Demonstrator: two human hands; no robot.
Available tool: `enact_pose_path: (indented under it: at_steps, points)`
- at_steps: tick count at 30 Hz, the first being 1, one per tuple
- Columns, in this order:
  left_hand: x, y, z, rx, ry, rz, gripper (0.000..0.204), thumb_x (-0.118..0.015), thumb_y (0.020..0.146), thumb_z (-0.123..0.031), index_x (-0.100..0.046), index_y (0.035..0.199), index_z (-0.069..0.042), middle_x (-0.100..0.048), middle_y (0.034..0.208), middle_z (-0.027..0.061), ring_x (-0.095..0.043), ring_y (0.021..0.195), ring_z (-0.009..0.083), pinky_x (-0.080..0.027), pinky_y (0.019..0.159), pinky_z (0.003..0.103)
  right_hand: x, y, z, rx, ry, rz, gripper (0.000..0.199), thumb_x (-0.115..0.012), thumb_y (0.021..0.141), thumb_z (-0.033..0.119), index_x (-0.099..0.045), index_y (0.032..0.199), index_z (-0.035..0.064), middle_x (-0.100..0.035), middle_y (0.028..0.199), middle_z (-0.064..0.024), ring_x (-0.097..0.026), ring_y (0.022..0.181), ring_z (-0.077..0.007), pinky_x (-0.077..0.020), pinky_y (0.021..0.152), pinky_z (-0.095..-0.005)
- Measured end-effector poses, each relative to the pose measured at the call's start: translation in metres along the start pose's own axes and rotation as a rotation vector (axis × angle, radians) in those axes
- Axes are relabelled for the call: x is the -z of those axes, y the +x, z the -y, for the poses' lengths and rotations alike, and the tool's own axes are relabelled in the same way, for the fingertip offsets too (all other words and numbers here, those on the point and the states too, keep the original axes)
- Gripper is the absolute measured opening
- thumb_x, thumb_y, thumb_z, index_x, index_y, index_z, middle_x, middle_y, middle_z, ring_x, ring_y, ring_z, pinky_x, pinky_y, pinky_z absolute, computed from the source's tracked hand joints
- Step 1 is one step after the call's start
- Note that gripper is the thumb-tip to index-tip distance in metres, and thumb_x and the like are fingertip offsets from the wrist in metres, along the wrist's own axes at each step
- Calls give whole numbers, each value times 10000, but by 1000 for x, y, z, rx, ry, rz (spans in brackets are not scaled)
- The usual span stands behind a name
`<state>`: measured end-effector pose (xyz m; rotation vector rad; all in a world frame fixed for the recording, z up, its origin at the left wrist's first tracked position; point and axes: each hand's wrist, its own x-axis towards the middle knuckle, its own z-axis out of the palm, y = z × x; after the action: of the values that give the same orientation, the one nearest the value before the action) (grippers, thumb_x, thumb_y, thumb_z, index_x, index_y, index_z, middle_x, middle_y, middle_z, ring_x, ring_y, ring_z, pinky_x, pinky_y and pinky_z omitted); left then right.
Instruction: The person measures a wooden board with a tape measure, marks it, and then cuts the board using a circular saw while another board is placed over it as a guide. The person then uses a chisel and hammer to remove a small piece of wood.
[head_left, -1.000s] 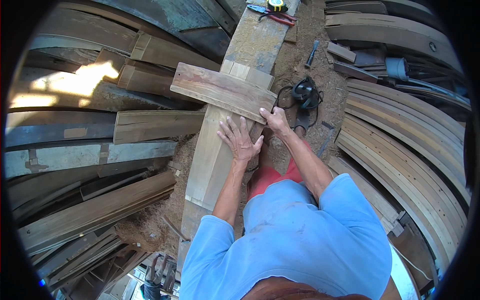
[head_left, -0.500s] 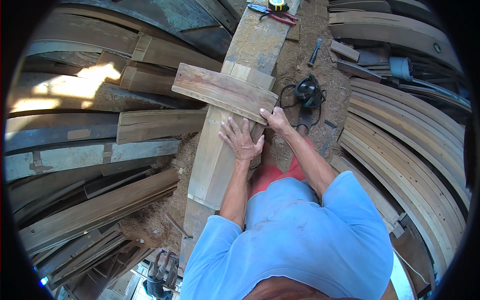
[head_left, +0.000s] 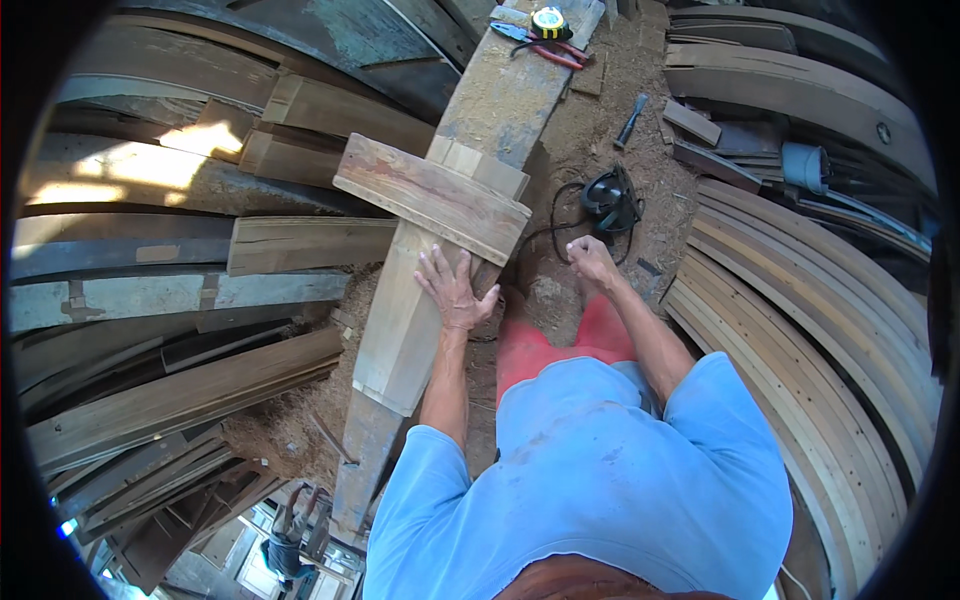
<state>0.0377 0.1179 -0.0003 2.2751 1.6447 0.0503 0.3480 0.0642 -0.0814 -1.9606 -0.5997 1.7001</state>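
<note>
My left hand (head_left: 455, 290) lies flat, fingers spread, on a long pale timber beam (head_left: 405, 325), just below a short reddish board (head_left: 432, 196) laid crosswise over it. My right hand (head_left: 590, 258) hangs in the air to the right of the beam, fingers loosely curled with nothing in them, above a sawdust-covered floor. A black power tool (head_left: 610, 198) with its cord lies on the ground just beyond that hand.
A yellow tape measure (head_left: 549, 22) and red-handled pliers (head_left: 545, 45) rest at the beam's far end. A hammer (head_left: 632, 120) lies on the sawdust. Stacked planks (head_left: 180, 300) fill the left side; curved boards (head_left: 820, 300) line the right.
My right hand has come off the edge of the crosswise board and moved right, away from the beam. My left hand stays flat on the beam.
</note>
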Motion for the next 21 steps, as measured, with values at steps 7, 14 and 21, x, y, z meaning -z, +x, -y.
enact_pose_path:
  at_steps: [7,14,21]
  points:
    - [-1,-8,-2,3,-84,-22,1098,-903,629,-456,-390,1573,-234,-86,1689,332,-11,1544,584,-12,1177,765,43,34,-48,8,-672,61,321,-672,928,268,-642,1059,-23,-705,1045,-307,-684,1042,-451,-527,883,-523]
    - [8,-7,-6,26,-110,19,1012,-890,651,-446,-455,1534,-209,-109,1689,337,-28,1560,561,-19,1195,730,15,133,-113,85,-1022,316,528,-639,793,72,-536,1272,-124,-649,1149,-379,-650,1103,-507,-554,942,-513]
    - [8,-7,-3,106,-87,99,892,-862,682,-565,-522,1436,-233,-86,1675,368,-57,1531,616,-18,1171,773,-6,255,-206,241,-1597,314,535,-666,812,171,-624,1300,-47,-616,1359,-248,-583,1245,-409,-519,997,-486]
